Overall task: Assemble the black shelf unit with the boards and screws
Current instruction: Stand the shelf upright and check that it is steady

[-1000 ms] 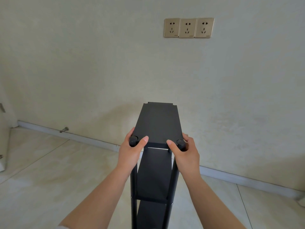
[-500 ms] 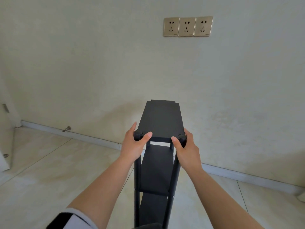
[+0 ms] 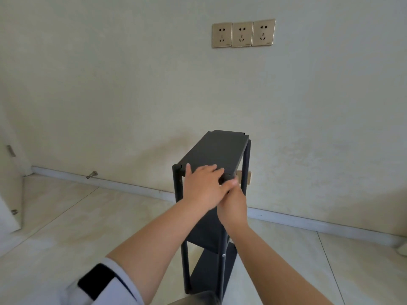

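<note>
The black shelf unit (image 3: 217,150) stands upright on the tiled floor close to the wall, with a top board and lower boards (image 3: 209,234) between black posts. My left hand (image 3: 203,188) reaches across the near edge of the top board, fingers stretched toward the near right post cap (image 3: 226,178). My right hand (image 3: 233,205) sits just under it and grips the near right post, thumb beside the cap. The near left post (image 3: 177,186) stands free. A silver screw (image 3: 223,255) shows low on the near right post.
Three gold wall sockets (image 3: 243,34) sit high on the wall, and another low socket (image 3: 245,177) shows behind the shelf. A door stop (image 3: 92,174) sticks out of the baseboard at left. A white door (image 3: 10,194) edges the left side.
My left hand left the near left post and crossed to the near right corner. My right hand slid lower on the right post. The shelf now appears turned, its right side showing.
</note>
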